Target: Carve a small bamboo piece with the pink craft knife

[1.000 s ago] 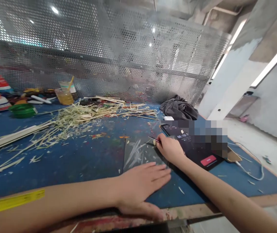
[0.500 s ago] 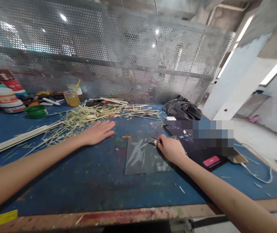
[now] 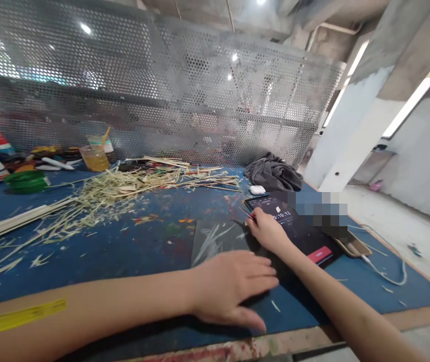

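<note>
Left hand (image 3: 233, 286) lies flat, fingers spread, on the dark mat (image 3: 215, 236); right hand (image 3: 269, 232) pinches a thin tool (image 3: 247, 213).

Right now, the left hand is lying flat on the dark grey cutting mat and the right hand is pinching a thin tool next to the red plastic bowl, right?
Not quite. In the head view the right hand pinches the thin tool beside the black tablet, not a red bowl. The left hand does lie flat on the dark grey cutting mat.

Bare blue table (image 3: 132, 246) is lying open left of the dark mat (image 3: 218, 236). Straw scraps (image 3: 124, 186) are crowding the far left; a phone (image 3: 293, 226) and grey cloth (image 3: 273, 173) are blocking the right, mesh screen (image 3: 162, 100) closing the back.
</note>
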Demonstrator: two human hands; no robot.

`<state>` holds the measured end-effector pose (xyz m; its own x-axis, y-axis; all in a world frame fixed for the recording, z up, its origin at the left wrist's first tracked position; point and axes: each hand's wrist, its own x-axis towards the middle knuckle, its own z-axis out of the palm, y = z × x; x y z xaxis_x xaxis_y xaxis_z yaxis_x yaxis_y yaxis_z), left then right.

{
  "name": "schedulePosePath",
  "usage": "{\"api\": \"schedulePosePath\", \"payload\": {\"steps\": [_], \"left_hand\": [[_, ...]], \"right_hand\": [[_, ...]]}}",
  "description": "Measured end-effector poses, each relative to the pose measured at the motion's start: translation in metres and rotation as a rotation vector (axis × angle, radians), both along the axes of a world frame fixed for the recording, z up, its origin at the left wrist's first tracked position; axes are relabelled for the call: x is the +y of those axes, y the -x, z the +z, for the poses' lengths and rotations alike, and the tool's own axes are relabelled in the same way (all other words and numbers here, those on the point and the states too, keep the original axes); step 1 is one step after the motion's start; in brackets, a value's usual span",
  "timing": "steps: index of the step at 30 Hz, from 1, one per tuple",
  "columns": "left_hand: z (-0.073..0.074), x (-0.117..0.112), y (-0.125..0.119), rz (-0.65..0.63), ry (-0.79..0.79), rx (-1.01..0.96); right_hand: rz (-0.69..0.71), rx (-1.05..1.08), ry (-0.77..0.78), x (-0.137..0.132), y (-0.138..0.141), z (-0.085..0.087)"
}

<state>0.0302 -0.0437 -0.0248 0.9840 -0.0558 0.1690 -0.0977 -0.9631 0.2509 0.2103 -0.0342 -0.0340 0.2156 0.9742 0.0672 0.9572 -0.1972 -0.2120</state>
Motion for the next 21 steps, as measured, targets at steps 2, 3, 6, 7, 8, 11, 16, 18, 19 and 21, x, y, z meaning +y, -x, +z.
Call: {"api": "schedulePosePath", "payload": {"steps": [2,3,6,7,8,11,16,18,19,21], "left_hand": [[-0.007,-0.004,-0.011,-0.056,0.09,0.106],[-0.008,-0.001,-0.013,-0.042,0.113,0.141],[-0.009,0.021,-0.007,0.084,0.092,0.174],[-0.009,0.031,-0.002,0.142,0.058,0.182],[-0.01,0.04,0.004,0.204,0.01,0.196],[-0.011,0.075,0.031,0.429,-0.178,0.232],[0.007,0.151,0.104,0.822,-0.329,0.11],[0.027,0.175,0.142,0.946,-0.377,0.015],[0.038,0.183,0.161,0.985,-0.384,-0.028],[0.057,0.192,0.192,1.043,-0.37,-0.117]], "right_hand": [[-0.025,-0.038,0.016,-0.001,0.003,-0.001],[-0.033,-0.056,0.023,-0.002,0.005,-0.001],[-0.039,-0.09,0.039,-0.004,0.009,-0.001],[-0.037,-0.095,0.043,-0.004,0.01,-0.001],[-0.036,-0.098,0.046,-0.004,0.011,-0.001],[-0.031,-0.102,0.057,-0.004,0.01,-0.001],[-0.021,-0.094,0.074,-0.005,0.009,-0.001],[-0.012,-0.092,0.077,-0.006,0.01,0.0],[-0.007,-0.091,0.079,-0.006,0.01,0.001],[0.004,-0.092,0.082,-0.006,0.01,0.001]]}}
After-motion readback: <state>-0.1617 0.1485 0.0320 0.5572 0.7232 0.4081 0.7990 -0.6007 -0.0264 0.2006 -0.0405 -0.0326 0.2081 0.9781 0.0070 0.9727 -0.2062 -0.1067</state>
